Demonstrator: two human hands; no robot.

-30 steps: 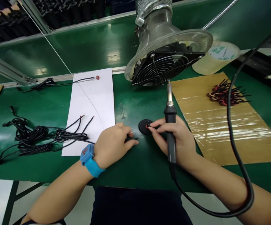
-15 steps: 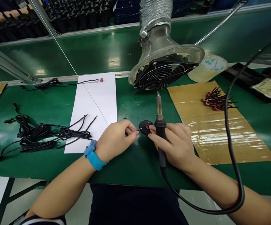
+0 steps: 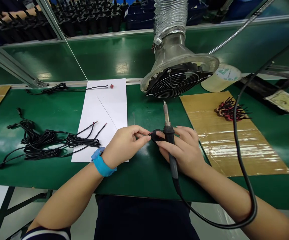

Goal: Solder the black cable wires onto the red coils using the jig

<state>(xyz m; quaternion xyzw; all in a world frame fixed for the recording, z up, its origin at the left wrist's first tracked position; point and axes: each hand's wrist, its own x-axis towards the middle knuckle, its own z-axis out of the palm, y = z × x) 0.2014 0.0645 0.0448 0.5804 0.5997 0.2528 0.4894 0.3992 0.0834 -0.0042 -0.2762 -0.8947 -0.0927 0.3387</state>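
Two hands (image 3: 126, 145) (image 3: 187, 151) closer; one soldering iron (image 3: 169, 132), one disc (image 3: 155, 136).

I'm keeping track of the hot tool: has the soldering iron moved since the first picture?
Yes, the soldering iron has moved left: it is now nearer the paper.

Cable pile (image 3: 46, 136) left, partly on paper sheet (image 3: 114, 100), soldering iron (image 3: 169, 131) before vent hood (image 3: 176, 71), wire cluster (image 3: 229, 110) on cardboard (image 3: 239, 143) right.
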